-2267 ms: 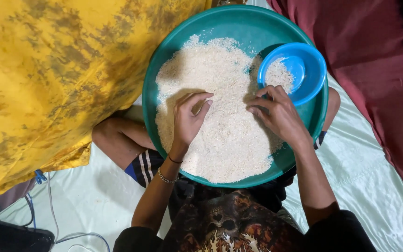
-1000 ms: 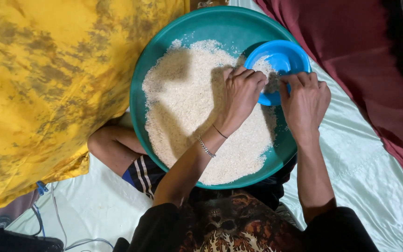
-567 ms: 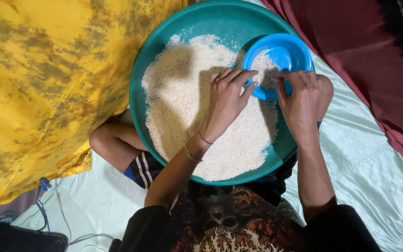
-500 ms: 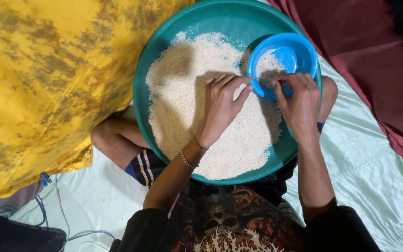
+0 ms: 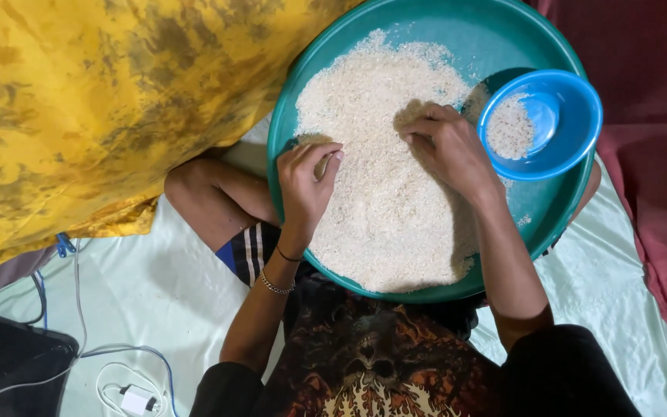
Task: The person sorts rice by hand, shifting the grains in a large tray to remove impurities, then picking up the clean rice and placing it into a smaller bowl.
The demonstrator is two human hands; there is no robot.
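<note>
Both hands rest palm-down on the white rice (image 5: 384, 201) heaped in the round teal basin (image 5: 426, 31) on the person's lap: the left hand (image 5: 306, 181) lies with fingers loosely curled, gripping nothing, the right hand (image 5: 449, 150) spread flat just beside the small blue bowl (image 5: 561, 123), which holds a little rice
</note>
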